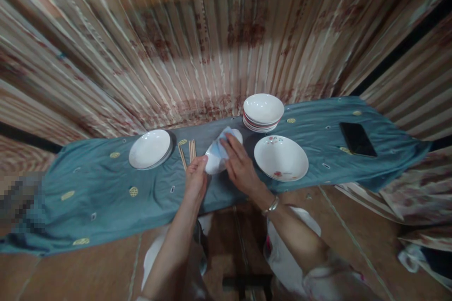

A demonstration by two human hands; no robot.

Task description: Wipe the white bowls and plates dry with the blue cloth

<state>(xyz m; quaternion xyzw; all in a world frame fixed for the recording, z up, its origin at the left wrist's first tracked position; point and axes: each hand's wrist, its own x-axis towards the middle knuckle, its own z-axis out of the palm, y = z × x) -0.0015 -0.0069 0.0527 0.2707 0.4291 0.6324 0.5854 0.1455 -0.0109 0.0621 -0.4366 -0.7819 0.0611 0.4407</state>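
Tilted over the middle of the table is a white plate (213, 164); I cannot tell how deep it is. My left hand (196, 177) pinches its left rim, thumb on top. My right hand (240, 163) presses a light blue and white cloth (221, 144) against the plate's upper face, its fingers closed over the cloth. Just left of the plate lie several wooden chopsticks (192, 149) in two groups. To the right of my right hand sits a wide white dish (281, 159) with red flowers. Behind that dish stands a stack of white bowls (263, 109), some with red bands.
A short stack of white plates (150, 149) stands on the left of the table. A black phone (358, 139) lies on the right. The blue-green tablecloth (116, 197) hangs over the edge. Pleated curtains (219, 32) close in behind. At far left is a blurred patch.
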